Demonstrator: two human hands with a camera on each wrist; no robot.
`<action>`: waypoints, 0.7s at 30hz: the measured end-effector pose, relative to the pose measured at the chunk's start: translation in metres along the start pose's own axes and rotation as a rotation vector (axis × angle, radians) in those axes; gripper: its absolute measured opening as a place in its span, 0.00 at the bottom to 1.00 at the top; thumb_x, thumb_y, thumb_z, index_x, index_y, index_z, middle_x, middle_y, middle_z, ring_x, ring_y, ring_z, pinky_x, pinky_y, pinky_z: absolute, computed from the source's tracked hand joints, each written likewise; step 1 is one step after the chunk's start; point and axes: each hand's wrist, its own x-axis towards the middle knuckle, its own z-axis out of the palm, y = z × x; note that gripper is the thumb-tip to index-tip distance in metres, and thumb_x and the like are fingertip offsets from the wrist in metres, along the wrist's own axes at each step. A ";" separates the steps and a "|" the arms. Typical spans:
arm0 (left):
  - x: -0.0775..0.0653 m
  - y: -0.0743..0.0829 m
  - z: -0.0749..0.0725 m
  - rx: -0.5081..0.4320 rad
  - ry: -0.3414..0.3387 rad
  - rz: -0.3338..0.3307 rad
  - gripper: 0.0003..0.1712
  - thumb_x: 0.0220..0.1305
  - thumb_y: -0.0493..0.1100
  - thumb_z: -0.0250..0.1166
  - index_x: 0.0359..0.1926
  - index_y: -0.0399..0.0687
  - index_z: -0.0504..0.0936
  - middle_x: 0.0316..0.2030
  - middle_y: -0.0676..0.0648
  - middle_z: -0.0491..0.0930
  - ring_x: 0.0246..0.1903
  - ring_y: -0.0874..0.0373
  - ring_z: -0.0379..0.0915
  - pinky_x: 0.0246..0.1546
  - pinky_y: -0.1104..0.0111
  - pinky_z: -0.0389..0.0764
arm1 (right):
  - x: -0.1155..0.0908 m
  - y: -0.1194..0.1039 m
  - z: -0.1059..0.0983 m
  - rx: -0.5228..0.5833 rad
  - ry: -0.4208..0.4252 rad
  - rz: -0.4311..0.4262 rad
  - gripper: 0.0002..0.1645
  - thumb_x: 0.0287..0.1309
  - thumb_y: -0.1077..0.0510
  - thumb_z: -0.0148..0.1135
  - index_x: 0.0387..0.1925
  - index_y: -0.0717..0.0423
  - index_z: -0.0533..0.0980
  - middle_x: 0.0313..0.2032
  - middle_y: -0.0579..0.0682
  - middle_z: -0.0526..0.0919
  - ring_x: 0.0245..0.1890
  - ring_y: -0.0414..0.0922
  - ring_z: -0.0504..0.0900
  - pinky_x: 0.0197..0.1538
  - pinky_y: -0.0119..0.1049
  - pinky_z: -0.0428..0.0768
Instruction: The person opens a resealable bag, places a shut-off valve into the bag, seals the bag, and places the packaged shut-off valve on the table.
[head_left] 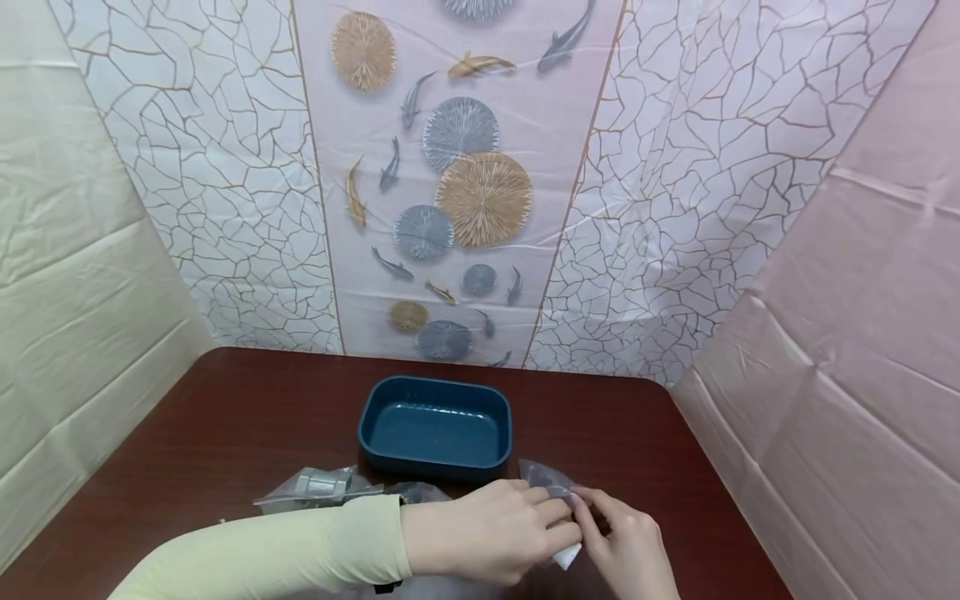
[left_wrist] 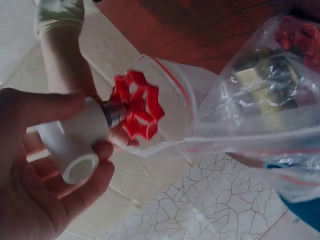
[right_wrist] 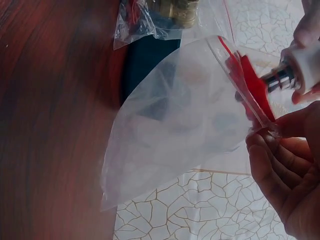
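Note:
My left hand (head_left: pixel 498 533) grips the white plastic body of a stop valve (left_wrist: pixel 82 132), its thumb on one side and fingers curled under the other. The valve's red handwheel (left_wrist: pixel 137 105) points away from the palm, on a short metal stem. My right hand (head_left: pixel 633 542) pinches the rim of a clear zip bag (right_wrist: pixel 160 110) near its red seal line. In the right wrist view the red wheel lies at the bag's mouth, partly behind the film, while the white body stays outside. From the head view, the left hand covers most of the valve.
A dark blue rectangular bin (head_left: pixel 435 462) stands on the dark red-brown table (head_left: pixel 600 433) beyond the hands. Left of them lies a clear bag with a grey fitting (head_left: pixel 322 483). Another bag holds brass-coloured parts (left_wrist: pixel 270 85) and a red piece. Patterned cloth walls (head_left: pixel 645 208) surround the table.

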 end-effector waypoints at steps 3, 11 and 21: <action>0.001 0.001 0.004 0.062 -0.017 -0.032 0.19 0.57 0.44 0.60 0.52 0.50 0.75 0.45 0.52 0.76 0.40 0.62 0.74 0.35 0.74 0.75 | 0.001 0.000 -0.001 -0.010 0.020 -0.029 0.11 0.44 0.65 0.70 0.33 0.51 0.82 0.21 0.30 0.75 0.19 0.25 0.69 0.22 0.20 0.68; 0.004 0.002 0.018 0.098 -0.052 -0.063 0.21 0.59 0.47 0.61 0.53 0.50 0.74 0.45 0.51 0.77 0.41 0.61 0.74 0.38 0.71 0.76 | 0.002 -0.001 -0.003 0.001 0.032 -0.049 0.12 0.44 0.65 0.70 0.33 0.49 0.82 0.22 0.32 0.77 0.19 0.26 0.70 0.22 0.21 0.68; 0.011 0.003 0.041 0.130 -0.040 -0.075 0.22 0.53 0.45 0.65 0.51 0.52 0.76 0.44 0.52 0.77 0.43 0.60 0.71 0.38 0.71 0.76 | 0.004 -0.002 -0.010 -0.038 0.043 -0.020 0.11 0.43 0.65 0.70 0.32 0.50 0.83 0.24 0.37 0.81 0.19 0.27 0.70 0.22 0.22 0.68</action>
